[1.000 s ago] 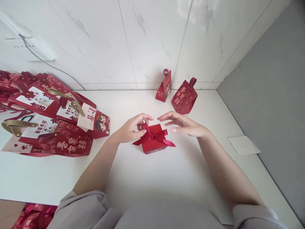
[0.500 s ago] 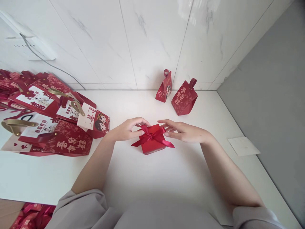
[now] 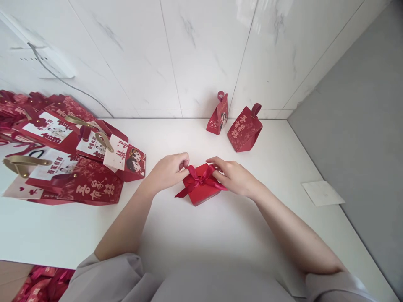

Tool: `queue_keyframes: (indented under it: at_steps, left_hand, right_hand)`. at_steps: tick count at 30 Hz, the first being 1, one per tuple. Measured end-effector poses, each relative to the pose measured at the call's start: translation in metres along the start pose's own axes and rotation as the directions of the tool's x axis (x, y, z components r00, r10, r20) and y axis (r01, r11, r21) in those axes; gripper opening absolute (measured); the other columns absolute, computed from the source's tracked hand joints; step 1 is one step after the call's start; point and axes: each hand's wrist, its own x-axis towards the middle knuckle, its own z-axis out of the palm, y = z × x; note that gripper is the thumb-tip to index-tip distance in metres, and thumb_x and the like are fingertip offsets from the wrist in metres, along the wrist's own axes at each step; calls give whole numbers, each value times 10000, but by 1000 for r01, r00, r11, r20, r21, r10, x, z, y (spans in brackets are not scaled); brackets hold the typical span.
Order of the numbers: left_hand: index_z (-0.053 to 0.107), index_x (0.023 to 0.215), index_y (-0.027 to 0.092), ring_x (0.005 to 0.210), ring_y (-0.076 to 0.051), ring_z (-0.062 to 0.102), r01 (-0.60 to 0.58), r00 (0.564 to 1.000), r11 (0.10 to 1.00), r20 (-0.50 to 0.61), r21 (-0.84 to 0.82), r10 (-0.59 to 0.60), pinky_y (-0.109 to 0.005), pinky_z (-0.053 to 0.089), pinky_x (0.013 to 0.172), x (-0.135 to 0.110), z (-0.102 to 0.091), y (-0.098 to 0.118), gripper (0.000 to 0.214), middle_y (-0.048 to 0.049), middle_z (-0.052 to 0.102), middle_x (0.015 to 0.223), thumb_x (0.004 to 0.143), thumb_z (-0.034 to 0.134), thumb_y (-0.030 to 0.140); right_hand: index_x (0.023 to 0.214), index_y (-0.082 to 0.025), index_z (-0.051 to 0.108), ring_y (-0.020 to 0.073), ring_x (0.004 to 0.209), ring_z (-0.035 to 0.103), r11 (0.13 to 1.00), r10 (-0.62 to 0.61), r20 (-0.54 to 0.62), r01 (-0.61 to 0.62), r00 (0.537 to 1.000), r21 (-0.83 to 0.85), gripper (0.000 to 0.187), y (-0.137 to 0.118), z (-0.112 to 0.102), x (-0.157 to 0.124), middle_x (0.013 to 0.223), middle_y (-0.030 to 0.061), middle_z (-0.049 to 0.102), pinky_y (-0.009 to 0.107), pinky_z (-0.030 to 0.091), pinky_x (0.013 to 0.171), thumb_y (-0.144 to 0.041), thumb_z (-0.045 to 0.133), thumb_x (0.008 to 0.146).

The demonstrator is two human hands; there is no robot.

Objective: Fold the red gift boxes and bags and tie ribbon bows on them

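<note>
A small red gift box [image 3: 204, 195] stands on the white table in front of me, with a dark red ribbon [image 3: 200, 180] tied in a bow on top. At the bow's left loop, my left hand [image 3: 171, 170] is closed, its thumb and curled forefinger pinching the ribbon. My right hand [image 3: 234, 176] is at the right loop, thumb and fingers closed on the ribbon there, with the forefinger stretched over the box's far edge. One ribbon tail hangs down at the left of the box; the right tail runs partly under my right hand.
Two red boxes with loop handles, a narrow one [image 3: 218, 115] and a wider one [image 3: 244, 129], stand near the tiled wall. Several red gift bags [image 3: 97, 184] crowd the left side. A white card [image 3: 323, 193] lies at the right edge. Red packets [image 3: 44, 283] fill a carton at lower left.
My left fingers have curled in from a looser pose and pinched the left loop. My right hand has moved left and closed on the right loop.
</note>
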Motion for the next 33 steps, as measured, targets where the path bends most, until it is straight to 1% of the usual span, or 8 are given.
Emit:
queue_keyframes:
  at_steps: [5,10,17,20,21,24,28,33]
  left_hand:
    - [293,558,189,485,-125,299,-25,1000,992,-2,126,25,-280,205,490,1,3,-2,388,11,370,522,888,425,344]
    - [308,562,190,469,-138,317,25,999,979,-35,202,-18,-287,205,510,5,8,0,412,3,413,504,921,370,383]
    - [423,624,202,479,-149,394,17,997,950,-75,312,7,-291,212,512,4,12,-3,295,-9,486,557,902,387,297]
    - [526,883,214,618,-170,519,-52,990,945,-107,323,91,-285,320,550,4,12,-1,72,-24,600,779,837,470,216]
    - [525,971,211,709,-182,556,-109,981,937,-116,333,155,-287,366,592,5,11,-1,159,-38,617,883,818,486,185]
    - [542,1031,195,921,-208,563,-328,907,851,-115,411,405,-311,436,749,7,13,0,259,-71,604,1039,799,481,97]
    - [596,931,195,891,-185,551,-493,781,728,-127,476,612,-314,456,788,8,16,-5,235,-62,604,991,797,480,40]
    - [620,849,195,832,-162,548,-505,783,746,-133,434,608,-299,457,732,6,14,-6,202,-35,609,893,816,493,42]
  right_hand:
    - [872,-243,599,188,635,570,976,5,-79,-22,997,-216,291,3,6,4,718,35,639,296,321,561,-321,330,954]
    - [581,-205,436,171,517,479,915,82,-97,-114,992,-388,394,5,7,10,558,50,526,310,232,509,-279,292,940]
    - [861,-248,565,204,739,589,992,-1,-61,-7,998,-124,203,11,-17,-1,809,28,651,308,368,605,-361,408,922]
    - [955,-241,553,204,824,583,997,-46,-164,36,985,-61,128,12,-29,-8,942,38,632,307,409,643,-230,487,847]
    - [938,-231,552,200,817,574,996,-69,-194,56,979,-73,129,11,-31,-9,934,42,618,306,414,645,-197,493,829]
    - [861,-213,579,186,797,549,982,-181,-188,166,965,-95,92,4,-30,-11,888,46,581,308,428,685,-170,502,837]
    - [879,-209,615,175,800,533,958,-279,-136,266,951,-107,94,-2,-17,-9,886,45,555,304,432,705,-214,521,888]
    - [952,-204,610,183,808,514,948,-293,-152,266,944,-176,87,0,-7,-3,882,46,541,301,427,702,-204,557,883]
